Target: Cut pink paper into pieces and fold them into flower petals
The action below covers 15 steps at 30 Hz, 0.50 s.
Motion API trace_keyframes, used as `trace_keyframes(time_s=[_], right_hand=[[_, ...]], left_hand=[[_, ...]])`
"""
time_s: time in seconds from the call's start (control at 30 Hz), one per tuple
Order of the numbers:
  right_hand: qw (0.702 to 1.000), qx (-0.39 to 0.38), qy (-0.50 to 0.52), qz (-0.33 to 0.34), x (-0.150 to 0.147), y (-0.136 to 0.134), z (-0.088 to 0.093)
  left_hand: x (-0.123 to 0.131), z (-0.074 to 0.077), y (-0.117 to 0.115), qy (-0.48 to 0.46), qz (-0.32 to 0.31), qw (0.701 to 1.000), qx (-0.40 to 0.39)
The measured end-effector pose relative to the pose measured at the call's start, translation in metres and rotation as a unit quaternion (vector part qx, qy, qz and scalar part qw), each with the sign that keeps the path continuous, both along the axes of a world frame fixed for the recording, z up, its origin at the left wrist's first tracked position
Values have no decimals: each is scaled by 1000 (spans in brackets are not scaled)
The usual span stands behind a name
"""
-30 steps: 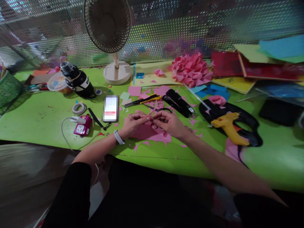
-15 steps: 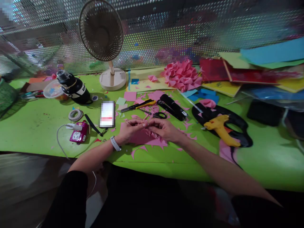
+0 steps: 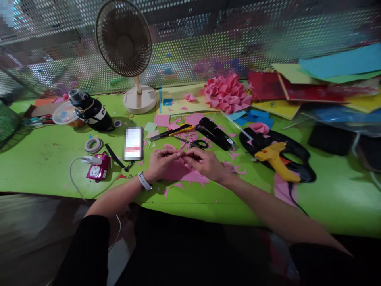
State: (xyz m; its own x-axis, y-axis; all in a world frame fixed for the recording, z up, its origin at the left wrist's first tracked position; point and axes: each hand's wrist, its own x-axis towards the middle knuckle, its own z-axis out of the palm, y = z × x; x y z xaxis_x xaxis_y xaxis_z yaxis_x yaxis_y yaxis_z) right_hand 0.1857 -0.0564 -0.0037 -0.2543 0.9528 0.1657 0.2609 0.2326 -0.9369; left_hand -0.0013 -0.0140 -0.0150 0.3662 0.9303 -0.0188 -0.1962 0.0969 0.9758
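My left hand and my right hand meet fingertip to fingertip over a sheet of pink paper on the green table. Both hands pinch a small pink paper piece between them. A white watch sits on my left wrist. Black scissors lie just behind my right hand, and a yellow utility knife lies behind my left. Pink scraps lie scattered around both hands.
A desk fan stands at the back, beside a black bottle. A phone, tape roll and pink charger lie left. A black stapler, yellow glue gun, pink paper flower and stacked coloured sheets lie right.
The view has shifted slightly, so everything sits a little lower and further left. My hands stay joined on the small pink piece with only small finger movements.
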Motion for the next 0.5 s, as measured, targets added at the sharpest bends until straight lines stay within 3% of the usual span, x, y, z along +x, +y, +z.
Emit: trace_keyframes(time_s=[0.5], right_hand=[[998, 34, -30, -31, 0, 1, 0]], left_hand=[[-1, -6, 0, -10, -46, 999, 23]])
